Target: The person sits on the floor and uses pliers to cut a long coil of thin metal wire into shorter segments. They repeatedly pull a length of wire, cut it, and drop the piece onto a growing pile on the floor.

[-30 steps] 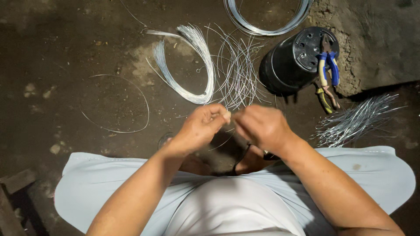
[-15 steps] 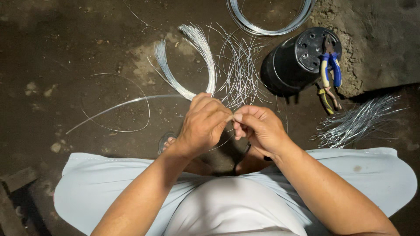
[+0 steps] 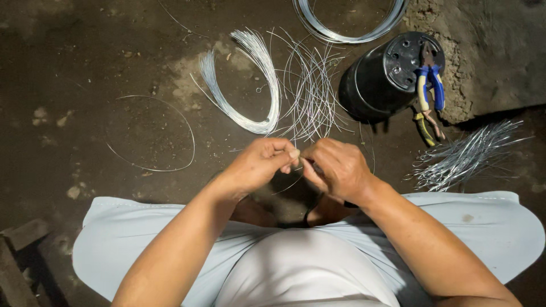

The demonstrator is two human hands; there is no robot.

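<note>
Now the left hand (image 3: 259,165) and right hand (image 3: 335,169) are pressed together, fingertips pinched shut on a thin wire (image 3: 297,163) held between them above the floor (image 3: 85,68). Half a second ago a long strand was seen sweeping out to the left; it is gone, so the wire seems drawn in. A wire bundle (image 3: 250,85), pot (image 3: 387,77) and pliers (image 3: 429,85) lie beyond.

The long wire that swept out left is gone, and the left hand (image 3: 259,165) has dropped lower.
</note>
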